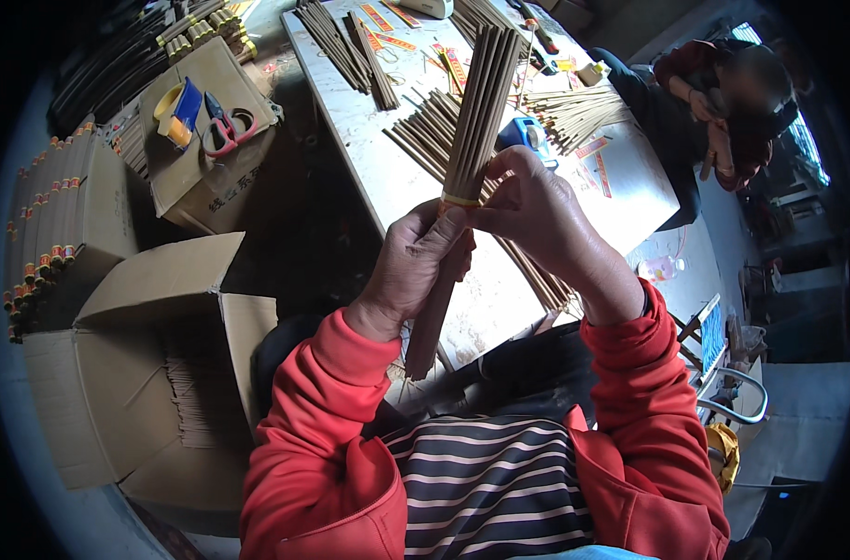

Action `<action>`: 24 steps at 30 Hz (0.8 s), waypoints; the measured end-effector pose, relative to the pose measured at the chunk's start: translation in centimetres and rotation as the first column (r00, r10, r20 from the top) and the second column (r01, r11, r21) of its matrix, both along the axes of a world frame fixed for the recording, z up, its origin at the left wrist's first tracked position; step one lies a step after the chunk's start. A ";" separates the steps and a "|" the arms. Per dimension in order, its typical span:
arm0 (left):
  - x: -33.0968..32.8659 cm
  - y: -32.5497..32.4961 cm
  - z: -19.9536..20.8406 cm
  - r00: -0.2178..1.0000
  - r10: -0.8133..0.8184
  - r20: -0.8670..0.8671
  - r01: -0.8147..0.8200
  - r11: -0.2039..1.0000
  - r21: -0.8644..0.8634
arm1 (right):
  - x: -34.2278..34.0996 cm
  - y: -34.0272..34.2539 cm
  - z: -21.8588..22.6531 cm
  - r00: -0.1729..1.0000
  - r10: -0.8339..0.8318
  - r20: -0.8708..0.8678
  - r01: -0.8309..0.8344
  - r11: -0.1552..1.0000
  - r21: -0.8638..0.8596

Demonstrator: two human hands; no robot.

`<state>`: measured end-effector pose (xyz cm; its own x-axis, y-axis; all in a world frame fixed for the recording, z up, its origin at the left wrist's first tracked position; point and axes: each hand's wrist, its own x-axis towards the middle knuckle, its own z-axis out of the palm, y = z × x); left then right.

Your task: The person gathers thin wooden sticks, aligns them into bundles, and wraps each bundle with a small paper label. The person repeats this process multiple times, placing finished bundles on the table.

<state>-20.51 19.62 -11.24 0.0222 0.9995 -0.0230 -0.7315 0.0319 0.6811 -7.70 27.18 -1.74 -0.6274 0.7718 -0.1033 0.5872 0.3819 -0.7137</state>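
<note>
A bundle of long brown incense sticks (pixel 483 103) stands tilted in front of me, its top leaning away to the right. Around its middle my left hand (pixel 414 254) is wrapped, the thumb lying along the sticks. A narrow yellow band (pixel 461 202) circles the bundle just above that thumb. At this band my right hand (pixel 544 207) pinches with thumb and bent forefinger; what lies between the fingertips is too small to make out. Loose brown sticks (pixel 423 133) lie on the white table (pixel 358 140) behind the bundle, and more (pixel 539 278) lie under my right wrist.
On the left are an open cardboard box (pixel 126 359) holding sticks and a closed box (pixel 177 187) bearing red-handled scissors (pixel 227 131) and a tape roll. Banded bundles (pixel 47 219) stand farther left. A blue tape dispenser (pixel 526 137) sits on the table. Another person (pixel 723 103) sits at right.
</note>
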 end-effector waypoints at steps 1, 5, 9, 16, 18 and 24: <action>0.0 0.0 0.0 1.000 -0.008 0.008 0.008 1.000 0.002 | 0.2 0.2 -0.1 1.000 0.002 -0.010 -0.002 1.000 -0.012; 0.0 0.0 0.1 0.996 -0.045 0.078 0.046 0.999 -0.004 | 0.4 0.3 -0.5 0.998 -0.005 -0.065 0.001 0.998 -0.063; -0.2 -0.1 0.0 0.990 -0.083 0.113 0.082 0.997 0.017 | 0.7 0.9 -1.2 0.991 0.002 -0.137 -0.016 0.995 -0.103; -0.6 -0.7 0.1 0.885 -0.259 0.387 0.254 0.965 0.065 | 0.8 1.7 -2.9 0.870 0.138 -0.473 -0.234 0.961 -0.150; -0.7 -0.6 -0.4 0.831 -0.341 0.440 0.311 0.940 0.141 | 0.5 1.4 -3.0 0.796 0.087 -0.600 -0.321 0.900 -0.295; -0.6 -0.8 0.1 0.739 -0.415 0.531 0.365 0.909 0.201 | 0.9 1.3 -4.4 0.768 0.037 -0.639 -0.379 0.831 -0.407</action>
<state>-21.10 18.83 -11.17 0.3947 0.8981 0.1939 -0.9145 0.3634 0.1782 -6.84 28.52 -6.17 -0.8276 0.5610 0.0190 -0.0616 -0.0570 -0.9965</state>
